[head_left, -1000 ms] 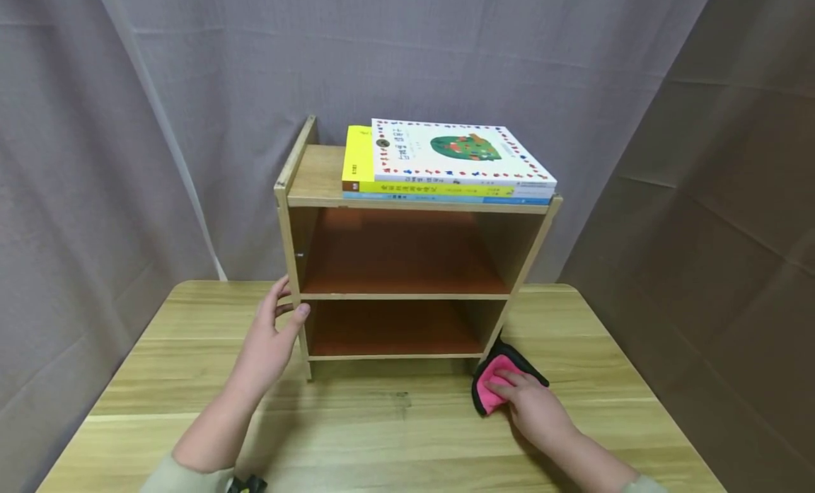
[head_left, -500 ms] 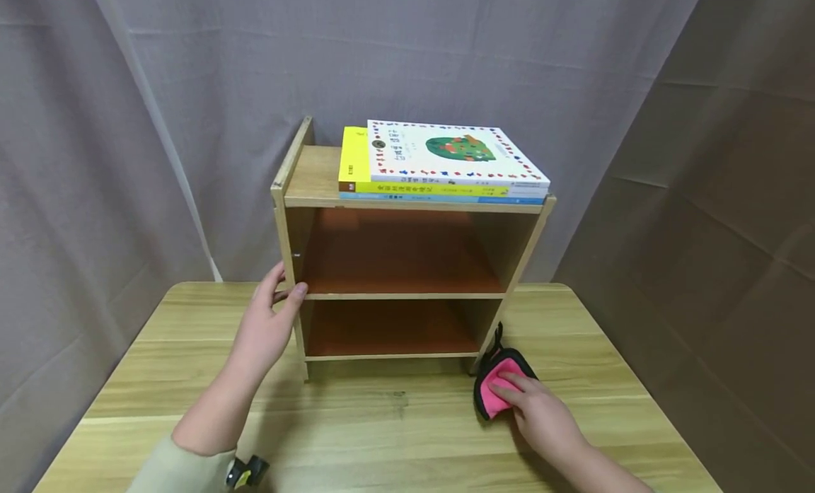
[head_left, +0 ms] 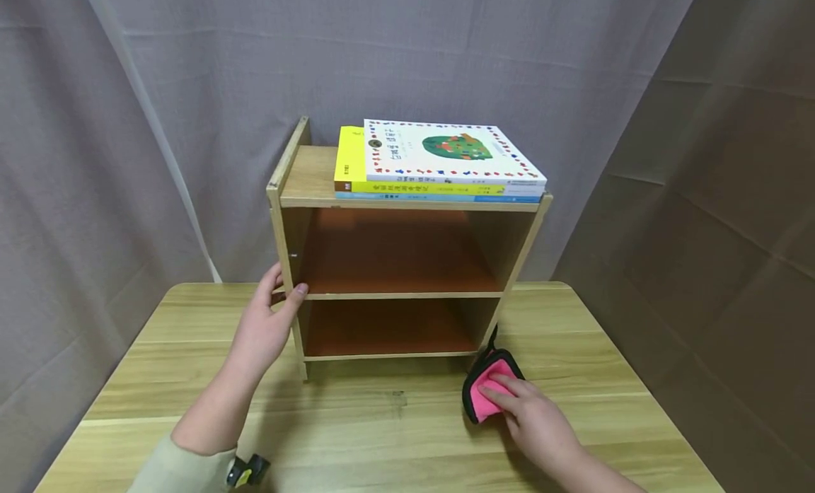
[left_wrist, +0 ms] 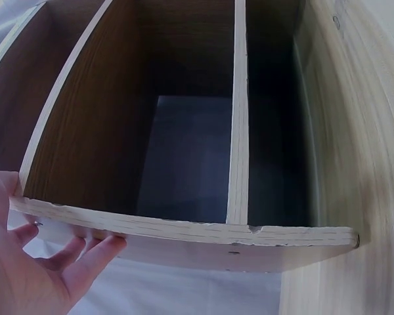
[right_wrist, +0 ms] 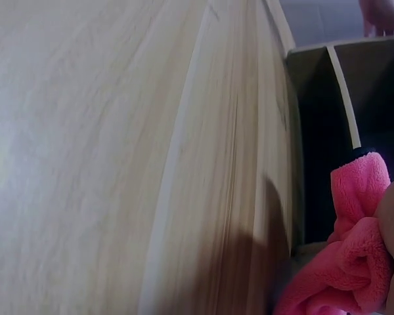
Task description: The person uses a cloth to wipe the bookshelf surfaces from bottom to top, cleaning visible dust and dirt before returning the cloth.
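A small wooden bookshelf stands upright on the table, with brown backs to its two lower compartments. My left hand grips its left side panel at the middle shelf. In the left wrist view, that hand has its thumb at the front edge and its fingers against the panel's outer face. By the shelf's lower right corner, my right hand holds a pink cloth with black trim. The right wrist view shows the cloth bunched and fluffy, and only part of the hand.
Several thin books lie stacked on the shelf's top board, a white-covered one uppermost. The wood-grain table spreads in front and to both sides. Grey curtains hang close behind, and a brown one hangs at the right.
My left hand has slid a little higher along the side panel. The right hand has shifted the pink cloth slightly left and nearer to me beside the shelf's right foot.
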The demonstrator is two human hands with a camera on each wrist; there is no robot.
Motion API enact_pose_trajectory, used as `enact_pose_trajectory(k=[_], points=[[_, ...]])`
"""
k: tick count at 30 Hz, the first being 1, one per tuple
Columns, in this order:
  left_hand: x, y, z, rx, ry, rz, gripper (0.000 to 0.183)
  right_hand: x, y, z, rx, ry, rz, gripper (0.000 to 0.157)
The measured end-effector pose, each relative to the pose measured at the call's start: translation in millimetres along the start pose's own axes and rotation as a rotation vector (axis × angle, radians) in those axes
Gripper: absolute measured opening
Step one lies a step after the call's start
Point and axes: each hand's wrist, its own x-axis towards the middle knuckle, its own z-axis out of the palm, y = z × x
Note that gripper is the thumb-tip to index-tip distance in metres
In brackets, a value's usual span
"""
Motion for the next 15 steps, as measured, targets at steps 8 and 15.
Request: enact_pose_trajectory(k=[8, 15], points=[[0.4, -0.8, 0.0, -0.014, -0.008, -0.005, 0.065, 4, -16, -3.3, 0.036, 0.030, -0.048, 0.050], [0.4, -0.3, 0.1, -0.009, -0.011, -0.023, 0.066, 9, -31, -7.0, 0.085, 0.047, -0.102, 0.053]])
